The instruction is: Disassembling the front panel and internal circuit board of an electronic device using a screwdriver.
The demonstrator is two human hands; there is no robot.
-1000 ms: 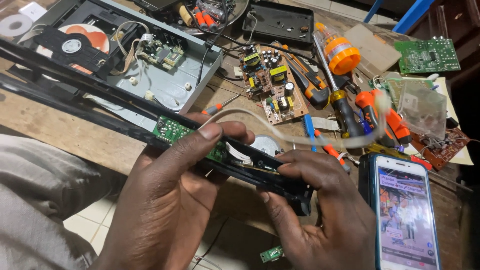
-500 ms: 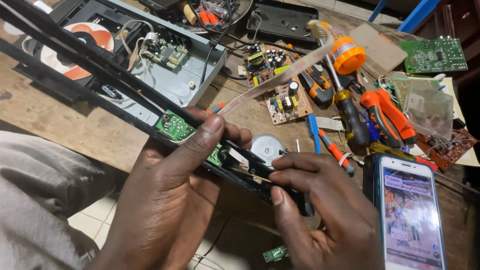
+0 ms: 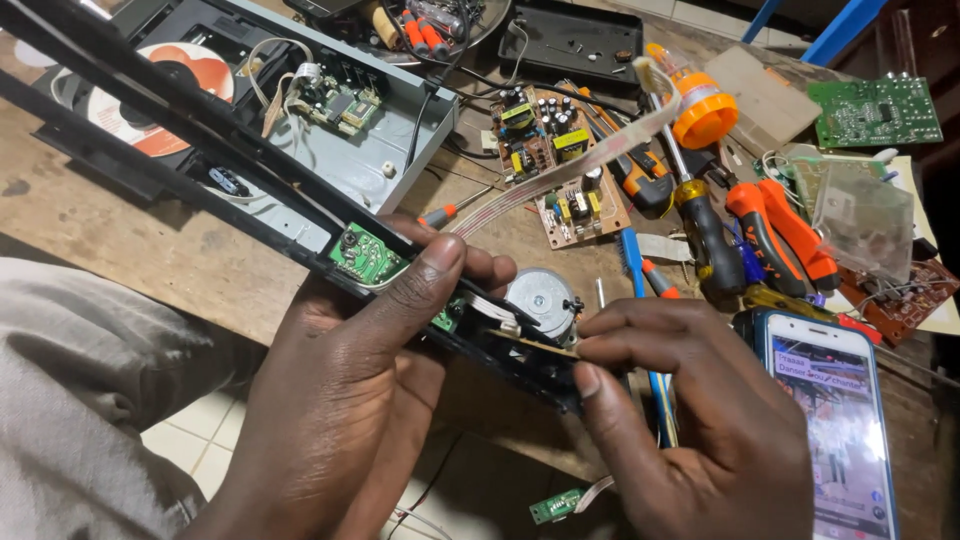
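While the left hand [image 3: 350, 400] clamps the black front panel [image 3: 200, 190] and the right hand [image 3: 690, 420] pinches its end, the flat ribbon cable [image 3: 560, 170] (drawn taut) could tear.

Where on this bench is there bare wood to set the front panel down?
Bare wood shows at the near left edge, between the black front panel and the grey trouser leg. The right side is crowded: power board, screwdrivers, orange pliers, phone. Both hands, left and right, hold the panel.

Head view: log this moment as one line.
left hand: holds black front panel | right hand: pinches panel end | green board in panel | ribbon cable attached | phone beside
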